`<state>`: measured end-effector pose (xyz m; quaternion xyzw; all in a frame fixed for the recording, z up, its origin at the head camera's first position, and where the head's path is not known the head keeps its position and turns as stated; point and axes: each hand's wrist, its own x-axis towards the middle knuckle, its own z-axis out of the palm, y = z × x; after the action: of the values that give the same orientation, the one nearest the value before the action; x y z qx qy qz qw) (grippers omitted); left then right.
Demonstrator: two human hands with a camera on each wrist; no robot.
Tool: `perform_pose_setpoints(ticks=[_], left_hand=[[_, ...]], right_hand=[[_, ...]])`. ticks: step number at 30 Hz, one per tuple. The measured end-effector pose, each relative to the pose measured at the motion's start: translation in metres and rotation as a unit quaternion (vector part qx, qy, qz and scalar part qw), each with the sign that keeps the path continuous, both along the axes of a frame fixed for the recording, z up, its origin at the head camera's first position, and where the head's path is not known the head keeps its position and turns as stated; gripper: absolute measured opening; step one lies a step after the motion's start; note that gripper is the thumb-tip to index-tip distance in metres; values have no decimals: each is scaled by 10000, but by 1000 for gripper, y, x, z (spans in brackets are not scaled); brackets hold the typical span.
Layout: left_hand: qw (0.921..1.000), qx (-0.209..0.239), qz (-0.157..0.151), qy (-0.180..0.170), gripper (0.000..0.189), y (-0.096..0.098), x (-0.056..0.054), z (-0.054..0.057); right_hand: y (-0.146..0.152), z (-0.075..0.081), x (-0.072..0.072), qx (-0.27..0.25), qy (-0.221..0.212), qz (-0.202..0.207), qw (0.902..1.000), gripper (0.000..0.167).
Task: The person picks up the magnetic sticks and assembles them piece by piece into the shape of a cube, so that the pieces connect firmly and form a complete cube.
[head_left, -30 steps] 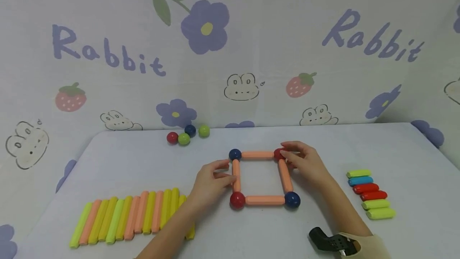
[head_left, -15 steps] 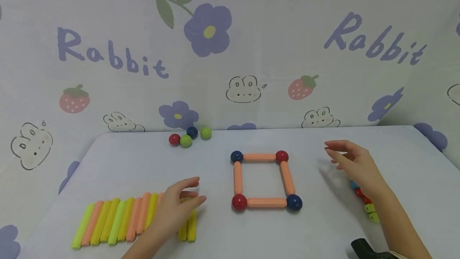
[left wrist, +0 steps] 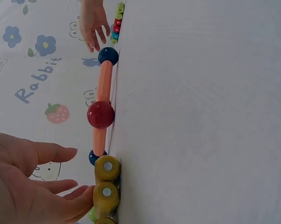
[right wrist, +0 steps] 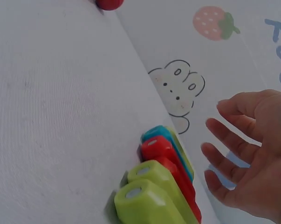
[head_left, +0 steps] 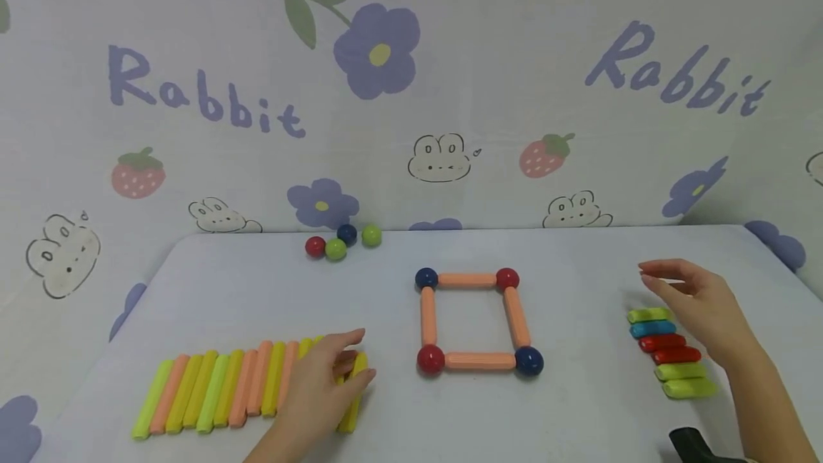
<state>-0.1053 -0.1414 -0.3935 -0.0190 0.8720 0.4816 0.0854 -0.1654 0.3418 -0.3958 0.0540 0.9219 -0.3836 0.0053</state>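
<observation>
Head view: your left hand (head_left: pixel 321 381), fingers spread, at the end yellow rod (head_left: pixel 352 406) of the stick row (head_left: pixel 229 388), contact unclear; your right hand (head_left: pixel 701 306), fingers parted, beside the short rods (head_left: pixel 662 342). Risk: careless nudge scattering the row.

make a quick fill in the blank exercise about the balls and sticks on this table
1. The square has corner balls in two colours: blue and ____.
2. The loose balls at the back are one red, one blue and two ____.
3. Of the six sticks by the right hand, only one is ____.
4. In length, the other sticks by the left hand are ____ than those six.

Missing words: red; green; blue; longer
</observation>
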Motion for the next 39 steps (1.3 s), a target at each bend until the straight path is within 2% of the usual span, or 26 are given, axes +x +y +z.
perform_pose_setpoints(ticks=[3,7,9,12,14,19,21,23,25,27,29,30,32,36,39], left_hand=[[9993,258,-245,-108,53,2,1,-4],[9939,623,-884,-209,50,0,4,-14],[9904,635,-1198,-277,48,-1,5,-17],[9870,500,-1458,-449,45,-1,4,-20],[9865,434,-1479,-560,42,-1,4,-20],[9864,456,-1301,-891,31,0,4,-15],[9858,514,-1277,-967,30,-2,3,-19],[9851,602,-1306,-940,29,-4,-1,-30],[9834,752,-1363,-930,29,-7,-8,-46],[9822,798,-1556,-687,30,-9,-15,-58],[9805,837,-1722,-441,30,-10,-21,-62],[9799,818,-1796,-284,31,-8,-22,-57],[9792,760,-1879,-24,32,-4,-20,-38],[9814,785,-1751,-27,34,8,-16,8],[9818,910,-1669,-5,34,18,-19,29]], right_hand=[[10,-3,1,-32,-346,70,9994,59],[21,-9,0,-8,-858,213,9961,64],[25,-11,-2,27,-1049,304,9940,65],[27,-12,-4,-36,-1260,446,9910,63],[28,-12,-4,-23,-1317,523,9899,59],[24,-12,-4,89,-1403,533,9886,59],[23,-12,-4,136,-1354,525,9893,60],[22,-13,-5,159,-1256,531,9905,60],[21,-15,-5,228,-1107,538,9921,59],[20,-15,-5,317,-984,504,9934,59],[18,-16,-5,406,-867,453,9944,59],[16,-16,-5,459,-800,437,9948,59],[13,-15,-5,509,-674,426,9955,57],[3,-12,-4,563,-337,482,9967,53],[-7,-8,-5,622,-88,520,9967,52]])
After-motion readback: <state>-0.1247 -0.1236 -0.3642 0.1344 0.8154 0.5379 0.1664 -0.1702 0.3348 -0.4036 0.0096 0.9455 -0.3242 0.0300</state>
